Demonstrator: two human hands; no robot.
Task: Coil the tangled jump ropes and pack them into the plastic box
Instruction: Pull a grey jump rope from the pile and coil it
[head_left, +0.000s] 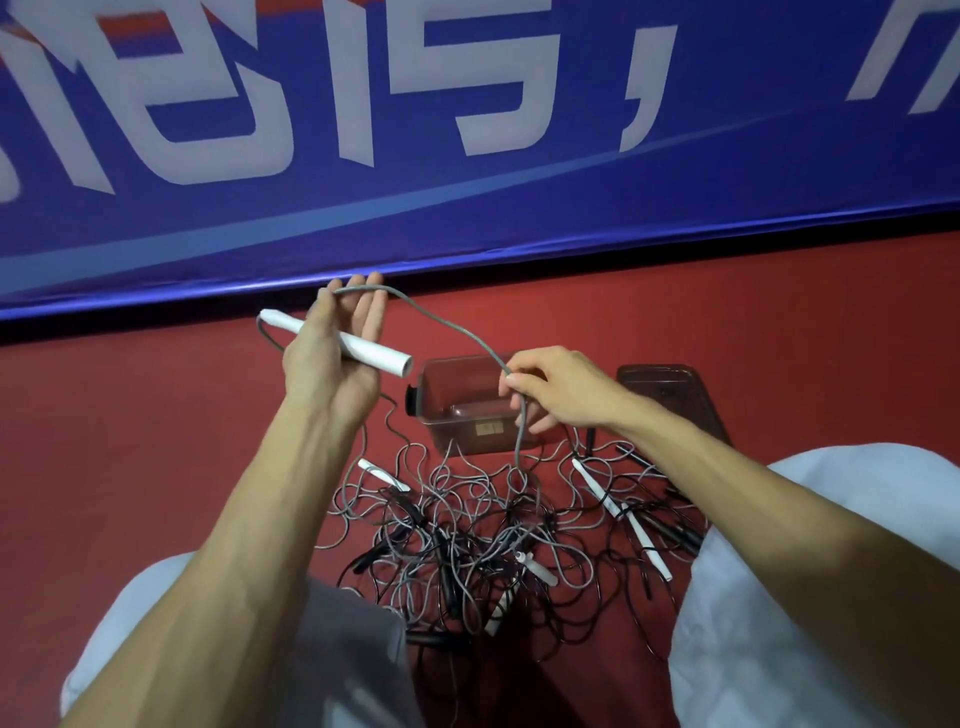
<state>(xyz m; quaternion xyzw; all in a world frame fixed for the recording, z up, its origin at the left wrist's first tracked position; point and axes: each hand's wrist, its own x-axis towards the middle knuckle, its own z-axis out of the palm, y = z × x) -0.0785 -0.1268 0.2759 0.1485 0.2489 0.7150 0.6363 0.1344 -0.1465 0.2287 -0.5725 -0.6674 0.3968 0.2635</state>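
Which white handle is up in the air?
The white handle held in the left hand, raised above the floor. The other white handles all lie down in the rope tangle.

A blue banner (467, 208) with white lettering at the back; red floor (156, 415) below.

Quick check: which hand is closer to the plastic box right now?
Right. The right hand, pinching the grey rope, sits over the plastic box's open top in this view. The left hand, holding a white handle, is raised off to the box's left.
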